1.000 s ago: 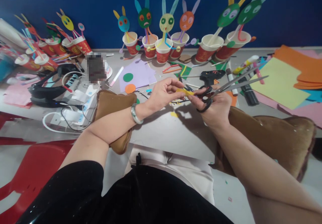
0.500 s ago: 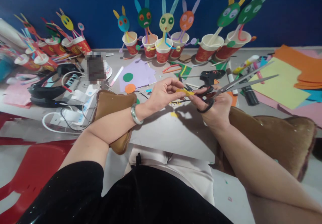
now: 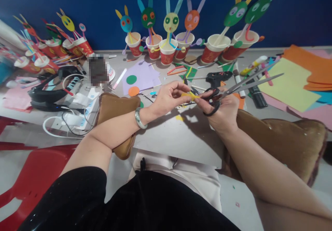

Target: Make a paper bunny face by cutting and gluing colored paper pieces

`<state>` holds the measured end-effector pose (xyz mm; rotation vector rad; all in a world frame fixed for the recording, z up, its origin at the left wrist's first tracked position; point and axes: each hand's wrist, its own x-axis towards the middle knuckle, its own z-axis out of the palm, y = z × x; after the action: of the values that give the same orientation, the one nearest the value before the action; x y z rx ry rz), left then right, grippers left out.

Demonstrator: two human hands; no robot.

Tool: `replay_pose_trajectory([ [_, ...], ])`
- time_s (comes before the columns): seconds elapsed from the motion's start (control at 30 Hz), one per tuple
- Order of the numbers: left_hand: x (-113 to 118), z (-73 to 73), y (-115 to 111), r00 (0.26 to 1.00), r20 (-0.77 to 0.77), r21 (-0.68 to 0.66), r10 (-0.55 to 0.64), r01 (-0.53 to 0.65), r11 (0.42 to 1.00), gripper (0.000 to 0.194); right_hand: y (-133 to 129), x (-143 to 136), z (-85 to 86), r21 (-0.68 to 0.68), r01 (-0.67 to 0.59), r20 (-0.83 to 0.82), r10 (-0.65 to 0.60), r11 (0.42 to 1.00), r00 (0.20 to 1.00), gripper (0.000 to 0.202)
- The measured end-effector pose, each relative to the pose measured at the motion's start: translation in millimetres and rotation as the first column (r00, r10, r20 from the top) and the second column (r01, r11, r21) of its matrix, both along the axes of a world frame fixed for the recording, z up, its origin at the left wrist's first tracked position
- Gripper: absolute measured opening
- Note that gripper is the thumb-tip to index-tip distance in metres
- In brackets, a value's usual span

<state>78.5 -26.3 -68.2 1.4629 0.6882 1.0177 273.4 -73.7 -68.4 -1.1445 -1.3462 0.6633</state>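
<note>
ok so i'm pinching the yellow paper [image 3: 191, 96] over the counter [image 3: 176, 137] with my left hand [image 3: 167, 98], right hand [image 3: 224, 115] fingers gripping its other end while holding scissors [image 3: 254, 83]. paper figures [image 3: 170, 23] are standing in cups [image 3: 167, 56], looking done imo, but this piece isn't joining any yet.

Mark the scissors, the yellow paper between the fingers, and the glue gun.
Scissors [image 3: 228, 92], head view: on the metal where the blades meet.
Yellow paper [image 3: 187, 95], head view: its visible middle.
Glue gun [image 3: 218, 76], head view: its black body.
</note>
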Motion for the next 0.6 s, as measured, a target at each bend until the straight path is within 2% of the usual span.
replay_pose_trajectory([
  [0.13, -1, 2.4, -1, 1.0, -0.017, -0.019, -0.009, 0.008, 1.0, 0.062, 0, 1, -1.2, -0.015, -0.011, 0.006, 0.011, 1.0, 1.0, 0.046],
  [0.3, -2, 2.4, 0, 0.999, -0.028, 0.019, -0.033, 0.034, 0.999, 0.064, -1, 2, -0.2, -0.054, -0.03, 0.009, 0.031, 0.998, 0.999, 0.044],
  [0.47, 0, 1.3, 2, 0.998, -0.047, -0.014, -0.052, 0.052, 0.999, 0.067, -3, 0, 7.9, -0.078, -0.02, 0.008, 0.021, 0.997, 1.0, 0.041],
  [0.6, -2, 7.6, -1, 0.992, -0.072, -0.055, -0.102, 0.098, 0.994, 0.063, -5, -3, 15.2, -0.098, -0.02, -0.007, 0.019, 0.995, 1.0, 0.038],
])
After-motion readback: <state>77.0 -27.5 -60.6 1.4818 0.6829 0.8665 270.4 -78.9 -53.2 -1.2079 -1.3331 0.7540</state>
